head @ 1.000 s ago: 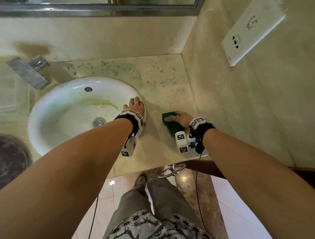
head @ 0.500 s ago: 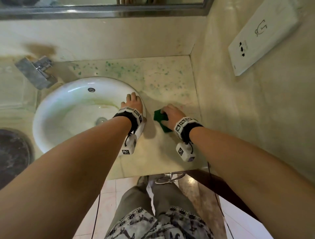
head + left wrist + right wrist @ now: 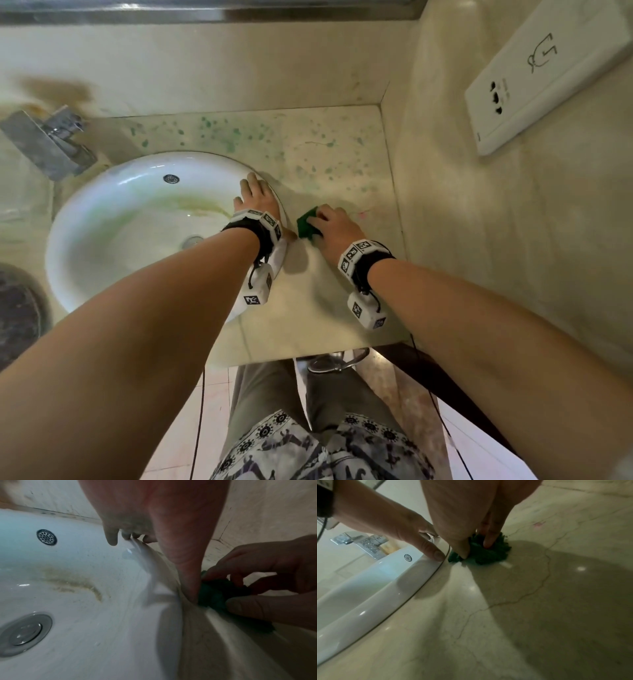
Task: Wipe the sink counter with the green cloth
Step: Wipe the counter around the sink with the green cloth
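Note:
The green cloth (image 3: 305, 224) lies bunched on the beige sink counter (image 3: 329, 294), right beside the rim of the white basin (image 3: 102, 240). My right hand (image 3: 330, 228) presses on it with fingers curled into the fabric; the cloth (image 3: 486, 553) shows under the right hand's fingers (image 3: 489, 539), and it shows dark (image 3: 216, 592) in the left wrist view. My left hand (image 3: 257, 200) rests on the basin's right rim with fingers straight, its thumb (image 3: 435, 554) on the rim next to the cloth. Green spots (image 3: 233, 137) speckle the counter farther back.
A chrome tap (image 3: 44, 144) stands at the back left of the basin. A wall with a white socket plate (image 3: 548, 78) bounds the counter on the right, and a back wall under a mirror edge closes it behind. The counter's front edge (image 3: 308, 356) is above my legs.
My right hand has slid the cloth leftward across the counter, from near its right side to the basin rim. The left hand stayed on the rim.

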The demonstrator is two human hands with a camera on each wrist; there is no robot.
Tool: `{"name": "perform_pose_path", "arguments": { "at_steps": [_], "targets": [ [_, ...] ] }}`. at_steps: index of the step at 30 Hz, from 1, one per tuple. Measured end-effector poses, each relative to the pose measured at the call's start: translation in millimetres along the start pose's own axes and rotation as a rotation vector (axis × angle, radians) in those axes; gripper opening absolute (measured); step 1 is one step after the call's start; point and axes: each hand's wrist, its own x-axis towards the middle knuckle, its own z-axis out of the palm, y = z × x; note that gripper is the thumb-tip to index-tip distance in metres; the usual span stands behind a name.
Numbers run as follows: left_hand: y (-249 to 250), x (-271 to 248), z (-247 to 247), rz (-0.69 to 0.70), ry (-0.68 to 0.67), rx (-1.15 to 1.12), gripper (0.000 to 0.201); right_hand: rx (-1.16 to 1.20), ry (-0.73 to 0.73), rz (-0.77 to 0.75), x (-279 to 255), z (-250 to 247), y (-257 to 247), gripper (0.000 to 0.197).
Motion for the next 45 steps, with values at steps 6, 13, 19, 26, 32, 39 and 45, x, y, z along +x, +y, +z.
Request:
{"name": "perform_pose_path", "arguments": {
  "at_steps": [6, 13, 19, 26, 32, 39, 45],
  "targets": [
    [1, 15, -6, -0.019, 0.003, 0.055, 0.142, 0.064, 0.049, 0.116, 7, -4, 12, 0.04],
    [5, 17, -9, -0.006, -0.043, 0.055, 0.149, 0.059, 0.154, 0.544, 6, -22, 42, 0.035],
    [3, 15, -8, 0.006, -0.027, 0.039, 0.146, -0.019, 0.148, 0.736, 4, -22, 59, 0.047],
    [3, 24, -2, 0.037, -0.035, 0.058, 0.158, -0.138, 0.046, 0.778, 33, -41, 47, 0.05],
    [3, 22, -5, 0.046, -0.027, 0.033, 0.159, 0.1, 0.14, 0.652, 52, -36, 45, 0.046],
    [6, 10, -15, 0.023, -0.062, 0.017, 0.149, 0.059, 0.167, 0.35, 32, -16, 37, 0.039],
    [7, 8, -17, 0.017, -0.065, 0.0, 0.146, 0.041, 0.139, 0.547, 32, -28, 51, 0.051]
  ]
}}
